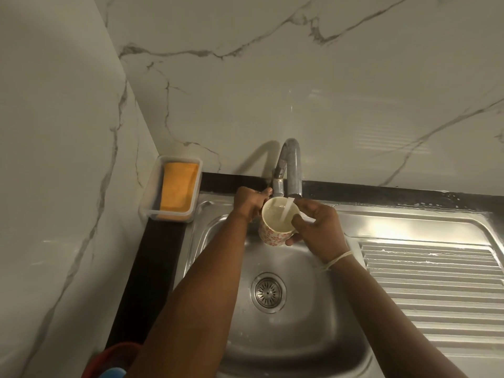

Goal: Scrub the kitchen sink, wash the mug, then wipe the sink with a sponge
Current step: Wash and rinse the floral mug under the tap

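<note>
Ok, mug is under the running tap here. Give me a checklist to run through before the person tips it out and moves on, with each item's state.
1. Stream from the tap lands inside the mug: ok.
2. Right hand grips the mug by its rim and side: ok.
3. Left hand at the tap's base to shut off the water: ok; its grip on the lever, cannot tell.
4. Mug is over the sink, so tipping drains there: ok.
5. Mug rinsed clean inside: cannot tell.
6. Sponge ready in its container for wiping: ok.

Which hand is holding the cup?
The right hand holds the mug under the running water. The left hand is at the tap instead.
</note>
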Available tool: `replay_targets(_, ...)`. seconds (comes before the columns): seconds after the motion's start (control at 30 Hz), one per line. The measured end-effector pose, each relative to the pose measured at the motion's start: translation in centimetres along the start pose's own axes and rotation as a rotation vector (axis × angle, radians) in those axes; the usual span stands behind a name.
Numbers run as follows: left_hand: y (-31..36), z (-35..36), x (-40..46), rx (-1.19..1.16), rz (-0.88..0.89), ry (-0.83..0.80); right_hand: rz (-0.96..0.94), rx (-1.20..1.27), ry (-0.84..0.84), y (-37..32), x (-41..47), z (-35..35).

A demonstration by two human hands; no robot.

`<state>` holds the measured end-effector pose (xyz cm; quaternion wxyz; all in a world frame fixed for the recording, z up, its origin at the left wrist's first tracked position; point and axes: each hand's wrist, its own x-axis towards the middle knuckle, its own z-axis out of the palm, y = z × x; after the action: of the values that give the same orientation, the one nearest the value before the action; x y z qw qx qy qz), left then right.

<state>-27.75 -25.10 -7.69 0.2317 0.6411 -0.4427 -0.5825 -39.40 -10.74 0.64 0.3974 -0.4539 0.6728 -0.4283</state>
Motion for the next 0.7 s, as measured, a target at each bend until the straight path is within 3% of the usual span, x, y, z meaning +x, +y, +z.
replay_targets(0.7, 0.11, 0.06, -0.81, 0.009, 0.021, 0.007, 0.004, 0.003, 0.001, 0.12, 0.05, -0.28)
